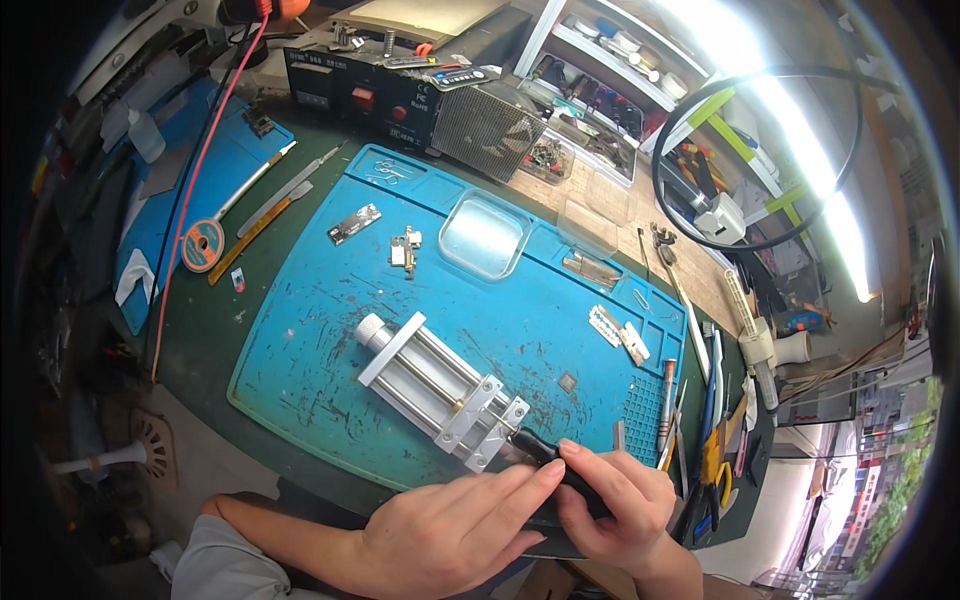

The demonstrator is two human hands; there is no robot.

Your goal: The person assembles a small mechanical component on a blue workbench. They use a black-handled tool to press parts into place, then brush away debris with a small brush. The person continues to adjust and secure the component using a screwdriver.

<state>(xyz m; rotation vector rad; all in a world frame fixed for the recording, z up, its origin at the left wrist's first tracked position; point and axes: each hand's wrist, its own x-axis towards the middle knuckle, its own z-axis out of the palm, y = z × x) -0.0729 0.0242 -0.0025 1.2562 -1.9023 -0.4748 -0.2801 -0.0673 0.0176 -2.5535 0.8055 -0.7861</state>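
Note:
A silver metal clamp (440, 390) with two guide rods and a ribbed round knob lies slantwise on the blue work mat (320, 350). At its near jaw, the thin end of a black-handled tool (538, 447) meets or nearly meets the metal. My right hand (625, 505) is closed around the handle, index finger and thumb curled onto it. From the left, my left hand (450, 520) reaches in with its fingers close together and its fingertips against the same handle. The palm side of my left hand is hidden, as is the handle's rear end.
Around the mat are a clear plastic tray (486, 236), small metal parts (405, 250), razor blades (620, 333) and a small square chip (568, 381). Yellow-handled pliers (715, 470) and other tools line the right edge. A black powered unit (365, 100) stands behind.

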